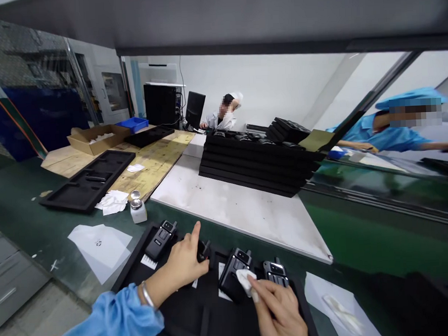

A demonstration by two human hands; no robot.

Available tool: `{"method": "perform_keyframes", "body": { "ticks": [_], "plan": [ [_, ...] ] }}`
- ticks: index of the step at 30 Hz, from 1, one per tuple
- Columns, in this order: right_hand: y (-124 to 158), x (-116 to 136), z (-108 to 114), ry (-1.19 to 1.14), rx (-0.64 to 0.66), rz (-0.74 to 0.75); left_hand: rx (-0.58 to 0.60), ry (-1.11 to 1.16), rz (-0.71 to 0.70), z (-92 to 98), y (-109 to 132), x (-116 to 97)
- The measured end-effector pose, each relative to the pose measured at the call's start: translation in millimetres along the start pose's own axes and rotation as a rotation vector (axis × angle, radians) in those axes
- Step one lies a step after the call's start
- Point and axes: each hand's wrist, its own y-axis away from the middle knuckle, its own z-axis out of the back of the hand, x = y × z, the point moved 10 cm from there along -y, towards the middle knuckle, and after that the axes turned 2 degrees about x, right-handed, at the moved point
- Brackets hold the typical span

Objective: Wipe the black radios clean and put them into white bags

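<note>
A black tray (pixel 186 313) in front of me holds several black radio handsets. My left hand (pixel 185 264) grips one small black handset (pixel 203 249) in the tray, index finger raised. My right hand (pixel 280 309) pinches a white wipe (pixel 245 281) and presses it on another handset (pixel 234 274). One more handset (pixel 276 272) sits just right of it, and another (pixel 161 239) lies at the tray's far left.
A small white dispenser bottle (pixel 138 208) and crumpled wipes (pixel 112 201) lie on the green belt (pixel 44 215). An empty black tray (pixel 87 181), a stack of black trays (pixel 253 161) and a cardboard box (pixel 96 139) sit farther off. Two other people work beyond.
</note>
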Motion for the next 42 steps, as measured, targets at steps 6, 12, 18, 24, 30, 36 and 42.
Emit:
{"method": "perform_keyframes", "body": {
  "ticks": [6,12,18,24,30,36,42],
  "plan": [
    [-39,40,-6,-0.117,0.013,0.091,-0.081,0.638,-0.338,16.0,64,1],
    [-61,101,-51,-0.146,0.19,0.367,-0.171,0.627,-0.385,23.3,86,10],
    [-64,87,-44,0.004,0.18,0.363,-0.163,0.646,-0.474,29.3,92,6],
    [-69,110,-49,-0.044,0.232,0.439,-0.154,0.665,-0.444,27.5,87,13],
    [-72,109,-46,-0.106,0.163,0.393,-0.127,0.668,-0.459,24.6,86,14],
    [-62,59,-45,0.089,0.174,0.299,-0.129,0.628,-0.337,24.3,78,22],
    [0,-42,13,0.078,-0.06,-0.178,-0.096,0.103,-0.044,17.5,7,14]
  ]
}}
